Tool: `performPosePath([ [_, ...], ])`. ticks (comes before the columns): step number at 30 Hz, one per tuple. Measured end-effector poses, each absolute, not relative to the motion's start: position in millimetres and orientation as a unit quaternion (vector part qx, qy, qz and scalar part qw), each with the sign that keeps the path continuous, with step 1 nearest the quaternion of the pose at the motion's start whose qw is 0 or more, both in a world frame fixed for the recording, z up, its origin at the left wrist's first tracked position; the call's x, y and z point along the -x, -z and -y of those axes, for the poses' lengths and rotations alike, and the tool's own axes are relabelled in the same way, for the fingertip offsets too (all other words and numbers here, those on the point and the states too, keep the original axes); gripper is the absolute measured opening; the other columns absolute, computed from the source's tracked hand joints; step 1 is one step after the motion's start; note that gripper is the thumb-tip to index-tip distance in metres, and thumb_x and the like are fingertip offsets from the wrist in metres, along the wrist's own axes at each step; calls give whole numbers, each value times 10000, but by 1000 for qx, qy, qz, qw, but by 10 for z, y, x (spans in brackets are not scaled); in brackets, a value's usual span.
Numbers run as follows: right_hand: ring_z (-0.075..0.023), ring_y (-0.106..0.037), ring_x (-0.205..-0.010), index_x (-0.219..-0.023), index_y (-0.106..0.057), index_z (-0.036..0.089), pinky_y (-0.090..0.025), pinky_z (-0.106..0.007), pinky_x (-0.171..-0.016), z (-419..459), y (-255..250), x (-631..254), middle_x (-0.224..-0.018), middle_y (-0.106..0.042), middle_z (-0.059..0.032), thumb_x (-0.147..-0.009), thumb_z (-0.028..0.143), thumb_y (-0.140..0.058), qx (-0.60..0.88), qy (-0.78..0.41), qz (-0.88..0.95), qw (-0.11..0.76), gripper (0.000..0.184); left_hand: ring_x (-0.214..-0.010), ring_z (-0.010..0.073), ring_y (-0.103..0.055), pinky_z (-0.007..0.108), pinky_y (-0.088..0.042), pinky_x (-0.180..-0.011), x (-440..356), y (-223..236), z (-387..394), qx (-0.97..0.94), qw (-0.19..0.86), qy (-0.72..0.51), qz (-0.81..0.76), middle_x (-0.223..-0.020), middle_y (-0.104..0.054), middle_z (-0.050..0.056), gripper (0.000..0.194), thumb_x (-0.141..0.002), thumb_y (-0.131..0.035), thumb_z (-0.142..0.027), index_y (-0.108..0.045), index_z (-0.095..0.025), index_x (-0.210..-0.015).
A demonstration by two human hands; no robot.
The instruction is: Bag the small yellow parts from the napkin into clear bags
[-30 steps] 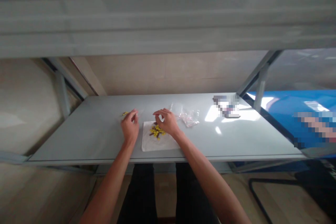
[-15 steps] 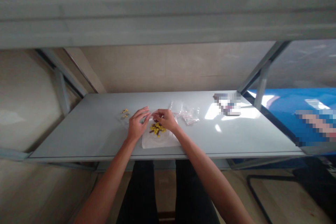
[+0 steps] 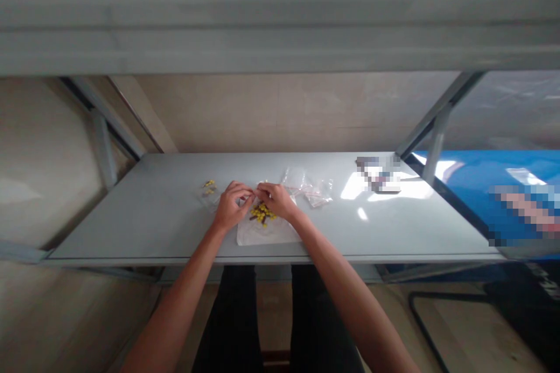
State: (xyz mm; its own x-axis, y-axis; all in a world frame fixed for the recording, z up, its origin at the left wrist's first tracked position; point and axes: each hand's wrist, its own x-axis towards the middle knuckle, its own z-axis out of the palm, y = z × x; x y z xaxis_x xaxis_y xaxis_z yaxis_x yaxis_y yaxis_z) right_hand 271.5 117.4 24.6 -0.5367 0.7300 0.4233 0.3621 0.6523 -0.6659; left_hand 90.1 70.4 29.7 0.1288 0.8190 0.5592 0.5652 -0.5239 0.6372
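Observation:
Fingertips together, my left hand [image 3: 234, 204] and my right hand [image 3: 276, 199] meet over a pile of small yellow and dark brown pieces [image 3: 262, 214]. Both hands are closed in a pinch, and whatever lies between the fingers is too small to make out. The pile rests on a white plastic bag or sheet [image 3: 262, 236] near the table's front edge. Left of my left hand lies a clear bag [image 3: 210, 195] with a few yellow pieces [image 3: 209, 185] at it. Clear plastic bags [image 3: 317, 192] with reddish strips lie just right of my right hand.
The grey table [image 3: 153, 210] stands between metal frame legs, with a grey shelf [image 3: 280, 17] overhead. At its back right is a pixelated item [image 3: 380, 175]. A blue surface [image 3: 464, 186] adjoins on the right. A dark chair frame [image 3: 446, 297] stands at lower right.
The fingers of my left hand have curled from spread to a pinch and moved right to meet my right fingertips. The pile and the bags stay where they were.

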Motion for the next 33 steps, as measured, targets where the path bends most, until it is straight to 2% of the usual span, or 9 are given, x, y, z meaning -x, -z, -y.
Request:
performPosePath([
  [6,-125,-495,-660,-737,-589,196,-334,-225,-654,-1169,-237,-2715,-704,-593,4,-1015,265,-484,340,-247,846,330,305,-892,255,-634,389,-504,-823,-920,-298,-695,-751,144,-440,-471,-847,-728,71,125,-826,-604,-213,-711,-237,-766],
  [11,-123,-506,-666,-726,-576,191,-345,-227,-660,-1160,-225,-2683,-714,-600,-6,-990,226,-466,321,-237,857,325,288,-815,240,-619,344,-481,-735,-908,-265,-703,-727,84,-440,-520,-774,-700,56,111,-754,-613,-154,-659,-234,-692],
  [17,-115,-505,-610,-643,-473,209,-376,-228,-634,-1146,-208,-2684,-645,-582,12,-775,141,-562,404,-219,812,360,173,-733,211,-590,307,-446,-660,-904,-236,-696,-659,43,-484,-574,-726,-647,40,113,-755,-632,-155,-619,-225,-668],
  [19,-120,-575,-641,-771,-512,214,-425,-222,-646,-1160,-219,-2693,-737,-652,9,-730,140,-576,409,-266,772,408,106,-780,215,-607,304,-461,-672,-922,-259,-671,-680,72,-485,-546,-785,-670,54,92,-794,-637,-181,-642,-226,-714],
  [22,-135,-673,-710,-952,-514,232,-498,-230,-643,-1186,-268,-2706,-897,-730,-16,-756,189,-569,355,-408,703,461,208,-985,238,-640,328,-509,-799,-931,-278,-661,-694,128,-505,-497,-996,-713,87,92,-888,-616,-276,-690,-227,-865],
  [24,-152,-712,-782,-986,-530,235,-546,-261,-674,-1192,-317,-2722,-990,-752,-45,-788,224,-546,305,-492,664,474,199,-1140,252,-622,361,-506,-921,-914,-251,-693,-657,168,-542,-496,-1179,-697,104,194,-937,-587,-361,-690,-229,-1036],
  [26,-177,-727,-894,-968,-587,225,-575,-300,-734,-1185,-368,-2745,-1077,-755,-74,-801,251,-539,274,-530,640,484,175,-1169,255,-633,375,-506,-951,-884,-197,-746,-599,236,-575,-504,-1242,-687,117,336,-959,-563,-457,-639,-232,-1197],
  [30,-223,-702,-1073,-847,-710,196,-568,-323,-823,-1165,-423,-2801,-1058,-774,-89,-801,270,-549,269,-535,628,496,183,-875,226,-721,328,-541,-813,-839,-113,-821,-554,373,-564,-485,-926,-748,78,528,-883,-673,-538,-575,-207,-1283],
  [33,-208,-727,-945,-821,-746,181,-561,-290,-738,-1171,-430,-2834,-987,-785,-91,-827,300,-505,295,-553,617,475,269,-696,174,-700,270,-534,-702,-844,-133,-809,-548,359,-586,-477,-807,-705,24,504,-836,-741,-510,-603,-196,-1205],
])
